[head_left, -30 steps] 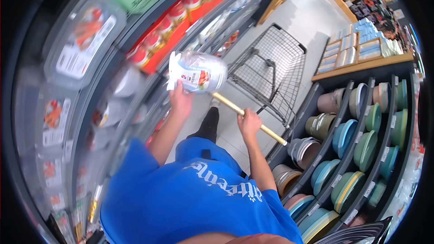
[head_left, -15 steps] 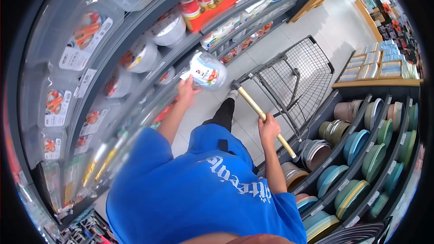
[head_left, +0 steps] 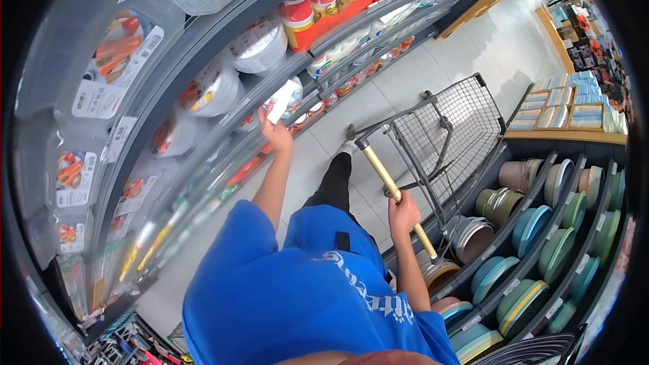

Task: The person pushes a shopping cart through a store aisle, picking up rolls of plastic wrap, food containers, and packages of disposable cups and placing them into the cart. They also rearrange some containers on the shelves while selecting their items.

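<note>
Looks like mid-shelf handling: left hand (head_left: pixel 276 132) fingers clasp white-labelled clear plastic tub (head_left: pixel 282 101) at grey left shelf (head_left: pixel 209 34), right hand (head_left: pixel 403 213) fingers wrap yellow metal cart handle (head_left: pixel 380 167); needs steady grip.

black wire-mesh metal cart (head_left: pixel 449 128), glossy yellow handle bar (head_left: pixel 389 182), clear shiny plastic tubs (head_left: pixel 257 44), smooth matt bowls (head_left: pixel 534 220).

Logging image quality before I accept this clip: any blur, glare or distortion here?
Head view: strong fisheye bends the shelves and blackens the corners; lower-left goods smear with blur; glare on the plastic tubs; cart and bowls look sharp.
</note>
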Motion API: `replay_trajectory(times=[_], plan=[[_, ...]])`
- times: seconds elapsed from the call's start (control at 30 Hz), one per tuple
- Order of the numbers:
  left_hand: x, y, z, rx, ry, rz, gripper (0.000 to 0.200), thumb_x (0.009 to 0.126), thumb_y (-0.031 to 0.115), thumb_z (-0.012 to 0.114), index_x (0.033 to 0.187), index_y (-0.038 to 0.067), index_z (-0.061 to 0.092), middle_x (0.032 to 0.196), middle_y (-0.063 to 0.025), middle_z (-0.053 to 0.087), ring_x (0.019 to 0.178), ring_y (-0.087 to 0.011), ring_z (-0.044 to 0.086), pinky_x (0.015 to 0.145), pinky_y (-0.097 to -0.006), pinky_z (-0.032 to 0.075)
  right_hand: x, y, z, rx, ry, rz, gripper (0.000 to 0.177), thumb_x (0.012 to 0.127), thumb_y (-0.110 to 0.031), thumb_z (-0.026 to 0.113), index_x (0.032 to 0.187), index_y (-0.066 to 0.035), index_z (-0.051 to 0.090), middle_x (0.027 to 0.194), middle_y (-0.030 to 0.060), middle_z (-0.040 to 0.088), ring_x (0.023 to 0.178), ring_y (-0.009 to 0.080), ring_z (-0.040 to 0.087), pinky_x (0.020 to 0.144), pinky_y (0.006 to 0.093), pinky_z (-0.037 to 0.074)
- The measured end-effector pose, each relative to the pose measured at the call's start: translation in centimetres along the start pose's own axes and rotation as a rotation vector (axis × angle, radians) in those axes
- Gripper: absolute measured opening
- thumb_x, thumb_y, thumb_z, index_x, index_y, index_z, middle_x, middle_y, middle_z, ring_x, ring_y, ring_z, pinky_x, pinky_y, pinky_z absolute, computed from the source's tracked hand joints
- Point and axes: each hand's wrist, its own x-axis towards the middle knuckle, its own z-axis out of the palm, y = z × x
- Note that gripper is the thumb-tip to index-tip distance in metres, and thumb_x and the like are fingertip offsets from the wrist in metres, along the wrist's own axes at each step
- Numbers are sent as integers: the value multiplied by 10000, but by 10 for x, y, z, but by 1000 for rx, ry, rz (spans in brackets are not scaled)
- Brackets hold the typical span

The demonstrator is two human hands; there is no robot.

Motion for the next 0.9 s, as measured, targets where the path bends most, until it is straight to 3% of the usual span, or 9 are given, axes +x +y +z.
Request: replay_trajectory(times=[0.03, 0.13, 0.2, 0.4, 0.5, 0.6, 0.7, 0.8, 0.9], plan=[[8, -5, 4, 108, 55, 177, 278, 964, -17, 504, 1190, -13, 665, 1219, -143, 655, 1068, -225, 630, 853, -388, 530, 0, 0, 0, -3, -13, 9, 226, 775, -274, 769, 870, -121, 632, 759, 115, 658, 722, 360, 653, 616, 499, 477], [23, -13, 9, 54, 5, -85, 213, 937, -29, 517, 1053, -83, 687, 1238, -122, 656, 1060, -194, 602, 887, -350, 484, 1, -4, -1, 0, -26, 24, 210, 783, -257, 759, 870, -117, 629, 757, 118, 655, 712, 362, 649, 618, 493, 477], [39, -55, 21, -81, 138, -254, 188, 929, -32, 517, 1002, -100, 676, 1202, -122, 666, 1000, -212, 606, 880, -367, 482, 2, -5, -4, 9, -25, 25, 202, 788, -250, 754, 869, -115, 627, 751, 121, 652, 707, 362, 648, 620, 490, 477], [62, -59, 76, -186, 522, -308, 236, 920, 52, 637, 1068, -131, 628, 1113, -154, 690, 944, -240, 612, 863, -380, 480, 1, -2, -8, -9, -72, 48, 199, 795, -245, 753, 871, -111, 627, 738, 128, 653, 709, 360, 652, 627, 483, 478], [62, -40, 79, -105, 457, -196, 245, 920, 112, 656, 1007, -116, 651, 1087, -186, 710, 920, -295, 642, 844, -418, 493, 5, -2, -6, -8, -74, 41, 198, 794, -243, 757, 875, -113, 631, 740, 128, 658, 713, 359, 656, 630, 482, 482], [63, -68, 65, 468, 230, -266, 305, 903, 211, 684, 959, -89, 675, 1043, -237, 719, 897, -379, 672, 807, -465, 506, 5, 0, -4, -24, -77, 35, 207, 786, -244, 767, 887, -125, 631, 745, 120, 658, 711, 359, 656, 621, 489, 482], [65, -59, 56, 730, 232, -221, 361, 887, 293, 695, 942, -64, 695, 974, -271, 714, 861, -444, 679, 766, -515, 512, 4, 6, -3, -43, -78, 28, 231, 765, -241, 787, 902, -146, 627, 749, 103, 652, 704, 357, 653, 605, 503, 480], [69, -69, 46, 793, 251, -170, 348, 890, 305, 691, 961, -36, 706, 960, -262, 718, 860, -446, 684, 774, -542, 509, 7, 6, -1, -46, -49, -9, 221, 770, -254, 785, 877, -145, 624, 747, 96, 652, 692, 349, 653, 593, 494, 482], [72, -135, 43, 873, 240, 43, 345, 906, 325, 661, 945, -13, 717, 957, -241, 725, 857, -447, 685, 776, -551, 511, 14, 6, -5, -39, -22, -37, 221, 788, -279, 775, 851, -138, 617, 733, 97, 650, 680, 344, 652, 585, 484, 482]])
